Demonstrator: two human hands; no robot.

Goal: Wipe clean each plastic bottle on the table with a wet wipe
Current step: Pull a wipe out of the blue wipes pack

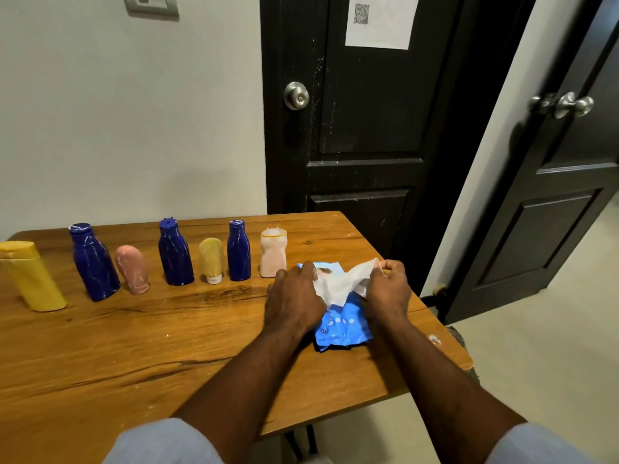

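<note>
A white wet wipe [341, 283], judged limp and easily torn, is held spread over a blue wipe pack [345, 329] near the tabletop's [167, 346] right edge. The grip of the left hand [294, 303] and of the right hand [388, 289] is pinched on its opposite edges. Seven plastic bottles [176, 256], likely light and tippable, are lined along the far side, with bare wood in front.

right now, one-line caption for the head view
Left hand and right hand hold a wet wipe over the blue pack

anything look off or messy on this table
The three dark blue bottles are smeared with white streaks, and the pink tube shows some too. Nothing is tipped or spilled; the lean of the yellow bottle is probably lens distortion.
</note>
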